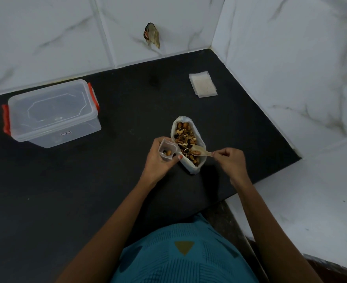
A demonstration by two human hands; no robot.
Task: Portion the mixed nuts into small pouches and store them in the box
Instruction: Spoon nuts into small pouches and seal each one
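My left hand (158, 158) curls round a small clear pouch (167, 149) beside the open bag of mixed nuts (188, 144) on the worktop (127, 103), while the fingers of my right hand (229, 160) pinch a loaded wooden spoon (201, 151), best kept level until over the pouch's mouth.

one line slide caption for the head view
Left hand holds a small pouch while the right hand holds a spoon of nuts over the open bag, lidded box nearby.
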